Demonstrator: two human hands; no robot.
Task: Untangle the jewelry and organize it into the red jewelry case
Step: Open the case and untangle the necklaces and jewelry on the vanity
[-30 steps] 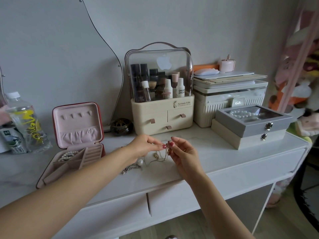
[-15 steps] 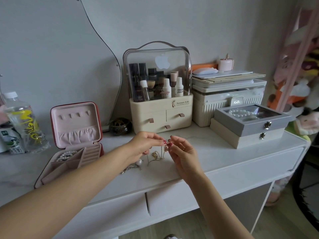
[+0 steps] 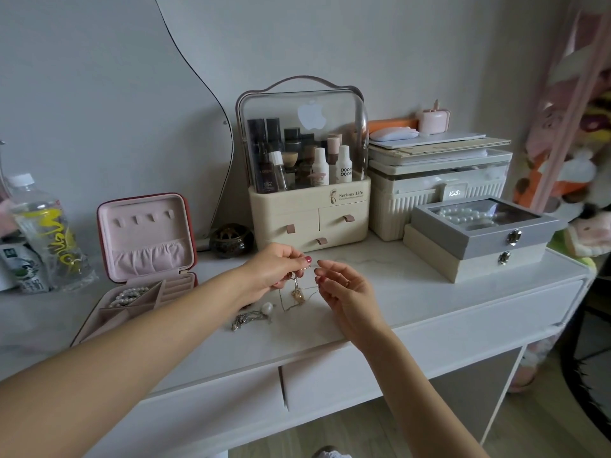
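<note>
Hands (image 3: 277, 271) parted, both pinching chain (image 3: 299, 294)

"Serious Life" on cream organizer (image 3: 340, 206), "poom poom" on white bottle (image 3: 344, 165), "KaSi" on ribbed box (image 3: 455, 193)

Crowded back row, open strip at the near edge of the counter (image 3: 413, 302)

Bare marble runs along the near right, between the hands and the stacked grey and cream boxes (image 3: 479, 239). The cosmetics organiser (image 3: 309, 213) and ribbed storage box (image 3: 429, 200) wall off the far side. On the left, the open red jewelry case (image 3: 145, 256) and plastic bottle (image 3: 46, 233) block passage; loose chains (image 3: 251, 317) lie between the case and the hands.
</note>
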